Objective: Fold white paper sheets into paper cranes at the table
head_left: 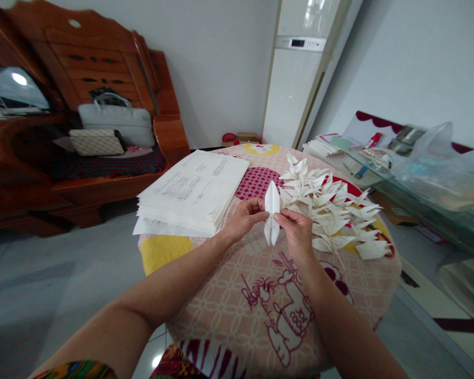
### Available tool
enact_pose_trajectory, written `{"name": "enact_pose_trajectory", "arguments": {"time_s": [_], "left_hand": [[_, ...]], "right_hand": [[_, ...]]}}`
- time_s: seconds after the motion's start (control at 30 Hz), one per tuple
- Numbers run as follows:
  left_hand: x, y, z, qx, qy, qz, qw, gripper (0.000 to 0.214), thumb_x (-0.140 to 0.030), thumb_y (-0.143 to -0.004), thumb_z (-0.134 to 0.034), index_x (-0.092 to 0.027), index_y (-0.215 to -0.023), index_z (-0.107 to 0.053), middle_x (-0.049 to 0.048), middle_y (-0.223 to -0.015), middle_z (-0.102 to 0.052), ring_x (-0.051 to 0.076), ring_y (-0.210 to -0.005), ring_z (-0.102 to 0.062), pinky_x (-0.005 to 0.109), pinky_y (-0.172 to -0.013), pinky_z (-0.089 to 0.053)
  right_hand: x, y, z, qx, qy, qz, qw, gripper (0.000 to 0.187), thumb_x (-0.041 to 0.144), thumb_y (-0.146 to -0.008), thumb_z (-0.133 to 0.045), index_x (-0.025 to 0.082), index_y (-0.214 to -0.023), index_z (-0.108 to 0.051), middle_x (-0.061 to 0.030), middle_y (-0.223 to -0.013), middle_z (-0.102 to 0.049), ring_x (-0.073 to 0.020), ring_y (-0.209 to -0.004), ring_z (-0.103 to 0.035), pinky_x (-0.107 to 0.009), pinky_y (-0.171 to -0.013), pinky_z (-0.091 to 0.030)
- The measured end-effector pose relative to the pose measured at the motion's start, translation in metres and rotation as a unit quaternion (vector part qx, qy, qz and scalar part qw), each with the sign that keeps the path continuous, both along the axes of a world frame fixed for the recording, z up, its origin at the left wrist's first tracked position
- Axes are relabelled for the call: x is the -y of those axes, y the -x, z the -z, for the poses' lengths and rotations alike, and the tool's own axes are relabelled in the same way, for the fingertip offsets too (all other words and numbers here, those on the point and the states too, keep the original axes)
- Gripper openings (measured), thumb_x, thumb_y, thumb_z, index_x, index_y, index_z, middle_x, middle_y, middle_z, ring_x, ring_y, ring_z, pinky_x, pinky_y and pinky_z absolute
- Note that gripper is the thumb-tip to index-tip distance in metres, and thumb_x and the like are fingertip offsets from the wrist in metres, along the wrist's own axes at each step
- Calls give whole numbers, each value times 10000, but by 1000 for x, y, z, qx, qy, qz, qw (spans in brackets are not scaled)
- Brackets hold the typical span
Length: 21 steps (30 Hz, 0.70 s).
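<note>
Between my two hands is a piece of folded white paper [272, 199], long and narrow, pointed at the top and split into two points below. My left hand [248, 217] pinches its left edge near the middle. From the other side, the thumb and fingers of my right hand [297, 227] grip its right edge. The paper is held upright above the patterned tablecloth [221, 284]. Just beyond my right hand lies a spread of folded paper cranes [324, 200]. To the left of my hands sits a thick stack of printed sheets [195, 187].
A glass-topped side table [411, 210] on the right bears plastic bags [430, 163] and papers. At back left stands a carved wooden sofa [102, 58] with a grey bag [118, 123] and a quilted purse [97, 142]. A tall white cabinet unit [296, 84] stands behind the round table.
</note>
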<state>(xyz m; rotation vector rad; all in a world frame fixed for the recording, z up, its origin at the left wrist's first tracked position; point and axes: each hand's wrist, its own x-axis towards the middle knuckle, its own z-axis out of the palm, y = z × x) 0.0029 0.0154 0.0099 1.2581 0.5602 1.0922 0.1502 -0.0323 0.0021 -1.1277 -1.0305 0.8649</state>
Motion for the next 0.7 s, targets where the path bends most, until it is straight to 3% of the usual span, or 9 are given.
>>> {"name": "enact_pose_trajectory", "arguments": {"time_s": [0.2, 0.37, 0.57, 0.7], "left_hand": [[-4, 2, 2, -17, -10, -11, 1000, 301, -352, -682, -831, -133, -797, -660, 8, -775, -634, 110, -711, -567, 242, -712, -443], [-6, 6, 2, -19, 4, 3, 1000, 319, -370, -682, -837, -138, -780, -641, -2, -741, -626, 105, -675, -561, 239, -679, -443], [-7, 6, 2, -1, 46, 19, 999, 367, -375, -661, -856, -151, -789, -594, -18, -704, -624, 88, -631, -560, 218, -645, -442], [-6, 6, 3, 20, 70, 26, 997, 409, -390, -642, -872, -161, -786, -565, -27, -704, -624, 83, -627, -567, 221, -658, -466]], "right_hand": [[-1, -2, -2, -4, 9, -12, 1000, 214, 400, -669, -771, 198, -739, -776, 9, -608, -675, -159, -560, -598, -293, -562, -506], [0, -3, -5, 86, -31, -36, 995, 169, 370, -710, -734, 205, -684, -754, 8, -625, -683, -154, -580, -591, -283, -576, -500], [0, -5, 0, 144, -55, -10, 988, 175, 374, -757, -723, 204, -732, -754, -6, -639, -688, -166, -580, -606, -294, -586, -509], [4, -3, -3, 257, -124, 24, 958, 145, 333, -818, -673, 215, -778, -747, -35, -737, -711, -178, -665, -632, -305, -645, -520]]}}
